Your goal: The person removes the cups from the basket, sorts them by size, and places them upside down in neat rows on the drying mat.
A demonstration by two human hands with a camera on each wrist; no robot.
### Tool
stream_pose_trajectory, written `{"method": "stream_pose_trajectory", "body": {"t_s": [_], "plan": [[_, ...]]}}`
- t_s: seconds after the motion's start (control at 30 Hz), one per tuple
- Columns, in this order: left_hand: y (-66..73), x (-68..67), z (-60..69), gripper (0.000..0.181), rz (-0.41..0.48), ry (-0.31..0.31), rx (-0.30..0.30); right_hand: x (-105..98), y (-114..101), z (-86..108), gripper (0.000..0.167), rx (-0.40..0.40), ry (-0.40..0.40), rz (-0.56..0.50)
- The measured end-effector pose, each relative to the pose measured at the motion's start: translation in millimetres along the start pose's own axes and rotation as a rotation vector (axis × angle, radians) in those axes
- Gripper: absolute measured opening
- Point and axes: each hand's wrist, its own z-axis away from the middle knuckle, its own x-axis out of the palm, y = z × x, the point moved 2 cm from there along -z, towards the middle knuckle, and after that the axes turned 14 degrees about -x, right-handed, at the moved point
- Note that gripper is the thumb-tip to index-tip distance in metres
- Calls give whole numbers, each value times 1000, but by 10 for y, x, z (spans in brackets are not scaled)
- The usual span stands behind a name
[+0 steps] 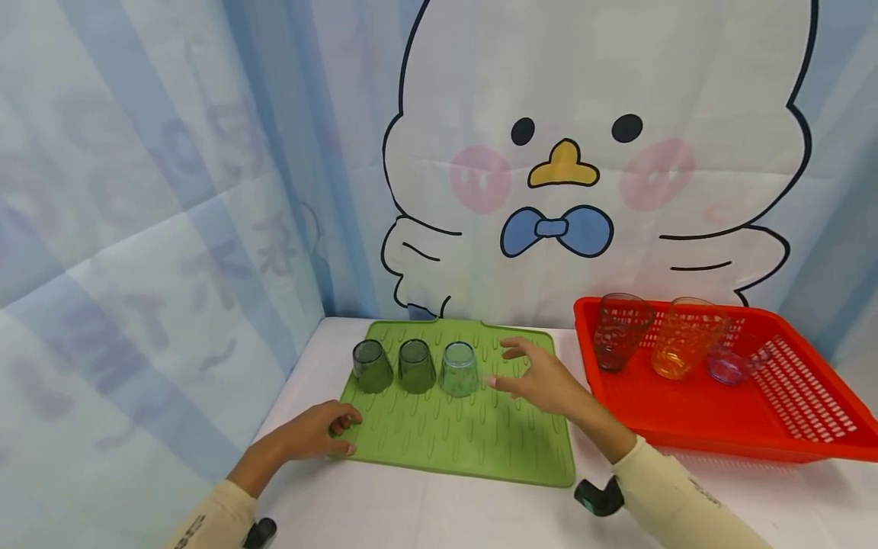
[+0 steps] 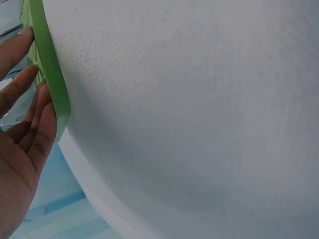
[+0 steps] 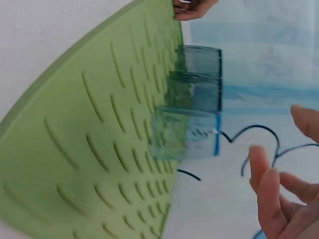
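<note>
Three glasses stand in a row on a green ridged drying mat (image 1: 459, 438): a dark grey glass (image 1: 373, 367) at the left, a second dark glass (image 1: 416, 367) in the middle and a pale blue-green glass (image 1: 459, 370) at the right. My right hand (image 1: 538, 377) hovers just right of the pale glass, fingers spread and apart from it, holding nothing. At the mat's left front corner, my left hand (image 1: 318, 433) rests its fingers on the edge. The left wrist view shows these loosely bent fingertips (image 2: 27, 74) against the mat's rim.
A red plastic basket (image 1: 700, 442) stands on the right, holding a dark reddish glass (image 1: 620, 332), an amber glass (image 1: 686, 339) and a small purple glass (image 1: 730, 364). A white cloth (image 1: 384, 503) covers the table. Behind hangs a curtain (image 1: 562, 274) with a cartoon bird.
</note>
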Motion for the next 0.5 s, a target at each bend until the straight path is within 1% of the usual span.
{"method": "stream_pose_trajectory", "body": {"t_s": [0.17, 0.23, 0.33, 0.43, 0.5], "plan": [[23, -5, -5, 44, -1, -7, -7, -424, -51, 298, 59, -49, -5, -107], [36, -10, -9, 44, -1, -8, -11, -627, -55, 419, 52, -72, 8, -120], [54, -17, -12, 44, 0, -9, -16, -963, -38, 589, 42, -108, 42, -91], [55, -19, -9, 44, -5, -8, -24, -1332, 26, 747, 33, -124, 98, -48], [43, -19, -10, 45, -8, -6, -31, -1577, 104, 841, 27, -120, 138, -40]]}}
